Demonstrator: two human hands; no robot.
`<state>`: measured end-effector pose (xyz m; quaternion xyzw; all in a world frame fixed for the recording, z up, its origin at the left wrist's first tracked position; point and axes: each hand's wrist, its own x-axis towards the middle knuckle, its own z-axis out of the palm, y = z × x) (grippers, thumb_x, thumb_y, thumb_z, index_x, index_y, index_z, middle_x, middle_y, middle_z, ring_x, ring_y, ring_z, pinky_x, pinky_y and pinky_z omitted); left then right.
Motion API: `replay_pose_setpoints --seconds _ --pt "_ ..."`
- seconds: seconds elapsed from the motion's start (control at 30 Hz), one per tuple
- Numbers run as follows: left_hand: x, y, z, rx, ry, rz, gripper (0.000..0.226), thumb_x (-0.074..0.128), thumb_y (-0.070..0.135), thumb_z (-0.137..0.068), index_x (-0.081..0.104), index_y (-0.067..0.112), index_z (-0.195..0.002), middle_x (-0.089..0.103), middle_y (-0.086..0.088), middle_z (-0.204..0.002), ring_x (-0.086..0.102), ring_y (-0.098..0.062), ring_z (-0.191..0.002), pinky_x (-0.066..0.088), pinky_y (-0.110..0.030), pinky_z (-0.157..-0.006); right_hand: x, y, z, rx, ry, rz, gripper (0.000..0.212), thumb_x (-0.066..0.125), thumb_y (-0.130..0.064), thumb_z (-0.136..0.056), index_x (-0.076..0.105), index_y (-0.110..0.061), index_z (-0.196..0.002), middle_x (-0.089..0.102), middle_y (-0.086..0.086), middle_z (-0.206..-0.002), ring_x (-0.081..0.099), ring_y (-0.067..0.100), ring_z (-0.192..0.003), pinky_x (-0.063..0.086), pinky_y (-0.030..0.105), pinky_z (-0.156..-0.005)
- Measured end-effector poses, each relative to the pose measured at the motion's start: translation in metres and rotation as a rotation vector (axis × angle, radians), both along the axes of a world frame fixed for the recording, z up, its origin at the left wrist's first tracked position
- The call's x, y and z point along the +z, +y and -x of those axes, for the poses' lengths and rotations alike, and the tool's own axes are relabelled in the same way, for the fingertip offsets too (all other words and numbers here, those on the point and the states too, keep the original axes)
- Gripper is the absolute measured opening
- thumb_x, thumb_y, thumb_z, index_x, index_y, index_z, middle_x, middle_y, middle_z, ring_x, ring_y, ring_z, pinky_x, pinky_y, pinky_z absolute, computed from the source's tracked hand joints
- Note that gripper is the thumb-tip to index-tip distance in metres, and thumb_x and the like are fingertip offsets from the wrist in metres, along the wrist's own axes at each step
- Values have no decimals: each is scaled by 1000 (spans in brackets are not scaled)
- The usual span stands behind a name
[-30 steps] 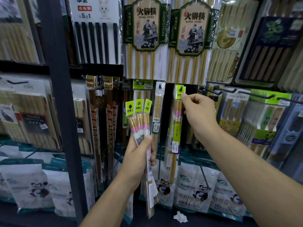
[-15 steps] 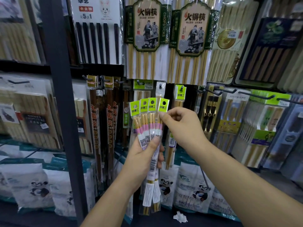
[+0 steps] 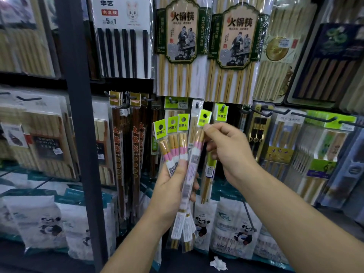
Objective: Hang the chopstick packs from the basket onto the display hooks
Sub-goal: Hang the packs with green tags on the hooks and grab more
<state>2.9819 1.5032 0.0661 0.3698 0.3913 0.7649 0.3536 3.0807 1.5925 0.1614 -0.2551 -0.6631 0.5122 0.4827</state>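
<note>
- Chopstick packs (image 3: 173,134), slim clear sleeves of pale bamboo sticks with pink bands and lime-green card headers, stand fanned upright in a person's left hand (image 3: 171,188) before a shop's chopstick display. Three headers show above the hand, holes uppermost, handy for taking one at a time.
- The left fingers (image 3: 182,166) are curled round the sleeves at mid-length, the thumb pressed across the barcode labels, seemingly to stop the fan slipping.
- The right hand (image 3: 232,152) pinches a fourth pack (image 3: 197,152) just below its green header, fingertips closed on the card, which leaves the punched hole free for a peg.
- That pack leans towards a black metal display hook (image 3: 223,107), near it but not on it; a matching green-headed pack (image 3: 211,170) already hangs there.
- Whether the fourth pack's lower end is clear of the left hand's grip cannot be told.
- The basket is out of view.
- The step in hand appears to be lining the small hole up with the hook's tip.
</note>
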Motion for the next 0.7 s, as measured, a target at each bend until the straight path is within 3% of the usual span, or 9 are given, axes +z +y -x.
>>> replay_pose_setpoints --seconds 0.07,0.13,0.2,0.3,0.53,0.7 --pt "-1 0 1 15 -16 19 45 61 48 -85 62 22 -121 71 -6 -82 67 -18 -62 54 -30 -49 10 5 -6 -62 59 -10 20 64 -20 -97 73 -17 -80 68 -1 -73 55 4 -57 44 14 -48" --pt "-4 1 2 57 39 44 47 59 47 -87 63 23 -126 78 3 -95 75 -14 -81 58 -29 -64 16 10 -10 -119 87 -50 21 62 -17 -98 70 -14 -80 64 -2 -66 53 4 -52 42 15 -46" --pt "-4 1 3 98 106 61 44 56 48 -89 66 17 -118 77 6 -99 73 -10 -90 58 -27 -76 20 14 -11 -170 77 -94 24 62 -17 -99 69 -14 -77 62 -1 -64 51 5 -51 40 15 -45" --pt "-2 2 3 113 109 50 33 52 38 -99 59 6 -101 65 -3 -77 63 -17 -70 54 -29 -58 22 19 -11 -225 52 -156 29 61 -17 -99 68 -17 -71 61 -6 -61 52 3 -52 43 14 -50" --pt "-4 3 4 110 131 53 26 48 29 -106 57 6 -99 63 -4 -75 60 -18 -67 52 -30 -54 15 31 -8 -295 -3 -186 26 61 -17 -98 69 -7 -75 63 -1 -66 55 3 -56 46 13 -53" --pt "-5 3 6 85 129 44 27 55 38 -99 58 11 -98 62 -3 -73 56 -17 -56 48 -28 -48 9 39 -9 -332 -62 -207 29 63 -25 -98 70 -11 -73 57 -10 -56 51 -1 -52 44 15 -56"
